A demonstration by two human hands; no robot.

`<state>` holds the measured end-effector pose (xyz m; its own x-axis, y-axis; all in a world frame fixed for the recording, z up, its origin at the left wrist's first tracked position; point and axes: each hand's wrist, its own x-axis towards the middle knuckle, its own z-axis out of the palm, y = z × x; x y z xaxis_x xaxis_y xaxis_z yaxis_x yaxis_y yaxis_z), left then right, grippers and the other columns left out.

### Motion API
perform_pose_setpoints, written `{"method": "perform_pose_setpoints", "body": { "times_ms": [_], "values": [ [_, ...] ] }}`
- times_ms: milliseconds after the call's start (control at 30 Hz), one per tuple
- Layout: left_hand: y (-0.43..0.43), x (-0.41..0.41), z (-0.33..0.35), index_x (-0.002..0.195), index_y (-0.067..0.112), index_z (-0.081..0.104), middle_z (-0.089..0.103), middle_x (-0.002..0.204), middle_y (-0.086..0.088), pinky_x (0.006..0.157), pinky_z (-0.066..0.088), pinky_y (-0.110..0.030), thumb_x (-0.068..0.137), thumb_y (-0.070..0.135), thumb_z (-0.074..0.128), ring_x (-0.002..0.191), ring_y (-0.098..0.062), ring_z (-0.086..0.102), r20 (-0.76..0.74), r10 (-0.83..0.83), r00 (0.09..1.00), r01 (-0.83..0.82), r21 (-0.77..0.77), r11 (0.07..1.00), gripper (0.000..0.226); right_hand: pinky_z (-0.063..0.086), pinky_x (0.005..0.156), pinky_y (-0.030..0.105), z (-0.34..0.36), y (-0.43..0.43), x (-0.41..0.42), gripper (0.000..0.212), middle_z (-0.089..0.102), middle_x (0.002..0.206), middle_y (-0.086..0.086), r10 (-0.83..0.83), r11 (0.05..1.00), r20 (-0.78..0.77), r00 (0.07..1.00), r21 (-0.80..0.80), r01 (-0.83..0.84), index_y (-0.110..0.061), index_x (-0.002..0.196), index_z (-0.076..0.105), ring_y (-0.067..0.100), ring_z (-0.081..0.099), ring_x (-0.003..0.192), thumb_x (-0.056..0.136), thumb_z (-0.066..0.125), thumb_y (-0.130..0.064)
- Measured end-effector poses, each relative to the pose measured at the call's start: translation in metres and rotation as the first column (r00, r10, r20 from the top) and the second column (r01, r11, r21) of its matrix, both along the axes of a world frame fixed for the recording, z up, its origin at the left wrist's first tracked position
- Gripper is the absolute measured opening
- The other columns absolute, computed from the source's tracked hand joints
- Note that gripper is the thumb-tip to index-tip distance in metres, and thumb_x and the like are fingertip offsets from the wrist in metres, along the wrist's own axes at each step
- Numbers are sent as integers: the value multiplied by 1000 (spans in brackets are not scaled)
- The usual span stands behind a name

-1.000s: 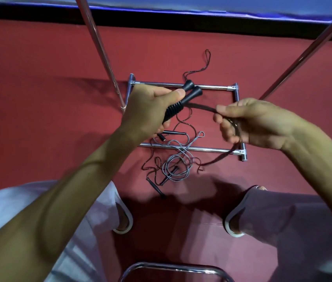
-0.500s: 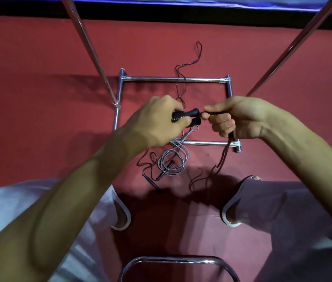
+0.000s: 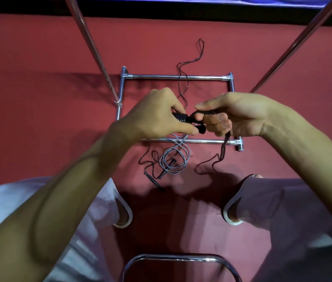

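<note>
Head view: nearest, a grey rope coil [image 3: 173, 159] lies just this side of the metal frame [image 3: 173, 77]. Above the frame, the left hand [image 3: 157, 117] grips the black handles [image 3: 182, 118], and the right hand [image 3: 240, 115] pinches the dark rope [image 3: 224, 146]. Wind snug, even turns, drawing in the slack that lies past the frame's far bar.

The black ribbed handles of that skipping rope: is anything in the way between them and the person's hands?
Nothing visible. The left hand grips the black ribbed handles, and the right hand pinches the dark cord right beside them. The grey coiled rope lies apart on the red floor below.
</note>
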<state>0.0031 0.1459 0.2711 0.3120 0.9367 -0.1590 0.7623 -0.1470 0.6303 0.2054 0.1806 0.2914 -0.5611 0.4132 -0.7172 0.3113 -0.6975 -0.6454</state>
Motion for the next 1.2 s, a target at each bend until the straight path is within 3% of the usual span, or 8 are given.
{"method": "perform_pose_setpoints", "body": {
  "times_ms": [100,233,533,733,867,967,1067,1200],
  "values": [
    [3,-7,14,68,7,74,41,51,-13,47,26,-27,68,56,88,45,-15,33,109,-23,994,36,-118,992,51,23,44,19,9,5,9,23,37,46,-3,112,966,24,993,233,-114,-4,82,69,8,31,41,85,67,-27],
    [4,-13,27,69,13,78,48,47,-11,46,31,-28,68,49,90,41,-21,39,204,-70,976,143,-369,918,38,37,50,22,22,9,21,16,60,62,12,287,744,124,950,596,-302,1,87,71,22,45,57,82,79,-13],
    [-4,-14,39,65,12,69,47,46,-11,39,24,-22,81,44,77,32,-17,29,492,-135,860,403,-493,771,37,44,63,49,30,2,34,20,61,71,31,194,594,-5,981,797,-113,3,85,69,35,53,63,78,83,-9],
    [-2,-14,41,69,8,69,47,44,-8,36,24,-15,83,41,69,29,-14,29,599,-98,795,438,-454,776,35,44,53,54,27,2,36,19,59,72,38,181,423,44,982,898,-118,-13,95,79,35,52,56,94,74,-31],
    [-1,-14,43,70,4,67,47,44,-7,35,23,-16,84,36,69,28,-13,30,635,-84,768,429,-412,804,35,28,44,41,23,2,35,33,44,59,28,173,480,17,985,871,-99,-4,82,73,32,31,50,99,63,-29],
    [-2,-14,45,68,11,70,49,44,-9,36,26,-14,86,30,69,28,-13,32,665,-52,746,356,-331,874,27,32,49,23,16,-4,25,40,37,53,9,196,618,-105,975,785,-40,-6,68,56,13,35,48,105,44,-16],
    [-2,-12,42,75,-7,65,50,45,-14,37,27,-17,90,26,73,29,-15,32,634,18,773,162,-224,961,38,22,46,25,-1,-12,5,45,21,51,0,-13,886,-293,956,440,147,-20,59,44,14,28,45,102,38,-9],
    [-1,-4,23,64,2,64,47,50,-20,44,27,-24,83,37,83,42,-13,35,400,76,913,-126,99,987,45,10,46,24,-24,-12,-10,41,22,51,-8,-222,972,-270,937,17,235,-23,59,36,8,20,46,97,32,-11]
  ]
}}
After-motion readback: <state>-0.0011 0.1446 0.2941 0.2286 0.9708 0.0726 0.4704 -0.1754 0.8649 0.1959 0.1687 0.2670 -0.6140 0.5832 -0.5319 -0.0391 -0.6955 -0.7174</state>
